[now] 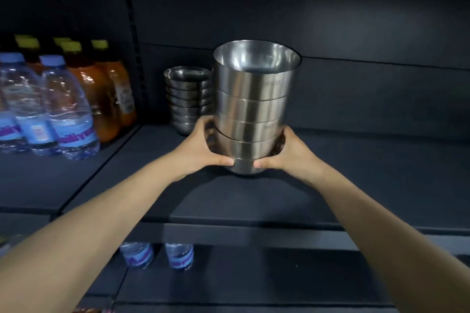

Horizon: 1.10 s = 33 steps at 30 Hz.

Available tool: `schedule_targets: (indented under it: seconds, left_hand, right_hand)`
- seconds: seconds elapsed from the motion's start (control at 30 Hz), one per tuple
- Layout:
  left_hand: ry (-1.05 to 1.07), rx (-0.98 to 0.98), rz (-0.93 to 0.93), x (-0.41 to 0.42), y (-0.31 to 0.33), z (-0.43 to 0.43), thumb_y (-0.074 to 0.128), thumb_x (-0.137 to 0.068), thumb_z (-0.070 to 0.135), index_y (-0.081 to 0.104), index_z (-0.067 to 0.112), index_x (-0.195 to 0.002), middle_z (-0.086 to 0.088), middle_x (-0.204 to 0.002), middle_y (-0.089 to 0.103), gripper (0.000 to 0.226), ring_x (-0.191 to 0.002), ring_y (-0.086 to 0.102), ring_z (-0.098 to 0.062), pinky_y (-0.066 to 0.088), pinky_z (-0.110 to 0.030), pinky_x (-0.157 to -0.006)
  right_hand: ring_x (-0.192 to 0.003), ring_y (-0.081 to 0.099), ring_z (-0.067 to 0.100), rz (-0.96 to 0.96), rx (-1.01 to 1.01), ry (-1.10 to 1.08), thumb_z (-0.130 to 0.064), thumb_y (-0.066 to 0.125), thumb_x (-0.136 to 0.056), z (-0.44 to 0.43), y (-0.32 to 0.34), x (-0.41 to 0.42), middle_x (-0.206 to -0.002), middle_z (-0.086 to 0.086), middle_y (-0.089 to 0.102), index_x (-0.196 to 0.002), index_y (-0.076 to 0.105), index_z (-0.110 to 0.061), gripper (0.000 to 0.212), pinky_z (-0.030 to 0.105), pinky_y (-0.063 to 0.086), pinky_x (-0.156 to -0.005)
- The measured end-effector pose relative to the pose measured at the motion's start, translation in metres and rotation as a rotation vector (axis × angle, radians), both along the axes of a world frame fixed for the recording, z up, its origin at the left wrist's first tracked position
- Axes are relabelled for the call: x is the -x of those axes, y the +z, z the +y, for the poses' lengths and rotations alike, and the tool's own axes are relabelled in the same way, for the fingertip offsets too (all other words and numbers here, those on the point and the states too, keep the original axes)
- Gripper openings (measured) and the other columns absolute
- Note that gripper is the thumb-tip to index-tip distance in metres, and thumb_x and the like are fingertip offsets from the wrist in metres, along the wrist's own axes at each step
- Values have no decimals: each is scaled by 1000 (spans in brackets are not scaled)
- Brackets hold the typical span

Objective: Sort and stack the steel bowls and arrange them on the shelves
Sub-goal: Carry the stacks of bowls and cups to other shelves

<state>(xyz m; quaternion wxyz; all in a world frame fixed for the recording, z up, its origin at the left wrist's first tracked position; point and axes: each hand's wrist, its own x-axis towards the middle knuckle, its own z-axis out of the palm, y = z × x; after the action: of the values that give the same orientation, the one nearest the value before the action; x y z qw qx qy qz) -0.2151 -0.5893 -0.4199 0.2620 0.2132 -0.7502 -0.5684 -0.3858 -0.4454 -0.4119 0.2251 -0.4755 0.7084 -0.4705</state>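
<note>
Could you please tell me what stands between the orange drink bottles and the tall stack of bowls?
In the head view, a shorter stack of bowls stands there, beside the tall stack.

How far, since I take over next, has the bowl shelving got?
Done: a small stack stands at the back of the shelf. In hand: the left hand and right hand grip the base of a big stack, at or just above the shelf. Left: set it down and let go; no loose bowls show.
</note>
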Motion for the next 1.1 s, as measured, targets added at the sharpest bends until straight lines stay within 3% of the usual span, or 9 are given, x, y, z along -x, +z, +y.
schedule_targets:
  seconds: [0.1,0.27,0.43,0.57,0.63,0.83,1.0,1.1]
  left_hand:
    - [13,13,24,27,-6,-18,79,-65,-6,27,30,-126,5,-129,48,89,-119,52,-12,44,-27,-96]
    - [1,28,14,60,-16,-42,78,-68,-3,20,19,-142,-2,-137,42,96,-124,47,-15,41,-30,-102]
    - [6,33,4,85,-21,-58,79,-69,1,14,20,-147,-3,-144,39,103,-132,41,-18,36,-41,-111]
    - [-1,84,5,102,-18,-63,74,-75,2,18,21,-148,10,-129,42,95,-127,46,-16,37,-36,-110]
    - [12,92,10,110,-20,-67,74,-75,2,22,21,-148,10,-127,45,91,-126,48,-18,37,-38,-110]
    - [66,89,-28,125,-25,-84,77,-74,11,14,25,-150,1,-150,34,100,-132,42,-20,35,-43,-111]
    - [84,69,-10,129,-30,-87,76,-75,9,10,24,-151,-2,-153,29,102,-137,36,-19,31,-42,-114]
    - [79,75,-25,128,-31,-87,76,-76,11,9,26,-151,-1,-153,30,102,-138,35,-18,30,-42,-115]
  right_hand:
    - [-121,52,8,10,7,-3,-35,92,-41,-20,-3,26,-130,-12,54,-139,33,-17,116,34,42,-106]
    - [-117,54,10,-15,23,4,-11,89,-58,-45,-12,61,-116,-14,57,-127,38,-18,86,31,45,-102]
    - [-110,56,8,-39,50,-10,-9,88,-60,-65,-17,89,-112,-12,59,-119,42,-20,75,28,46,-98]
    - [-106,58,5,-51,64,14,-5,84,-65,-77,-19,105,-112,-10,61,-121,45,-18,69,24,48,-94]
    - [-105,58,4,-51,68,15,-6,83,-66,-82,-20,111,-112,-10,60,-124,44,-17,70,25,48,-95]
    - [-112,55,12,-24,45,-27,-14,85,-67,-94,-24,126,-113,-11,56,-132,38,-16,80,25,44,-95]
    - [-109,48,4,-10,12,12,-14,82,-71,-96,-22,130,-111,-18,51,-139,32,-18,85,10,39,-81]
    - [-118,45,6,24,-6,19,-20,82,-71,-96,-22,130,-126,-12,50,-144,28,-22,90,17,36,-92]
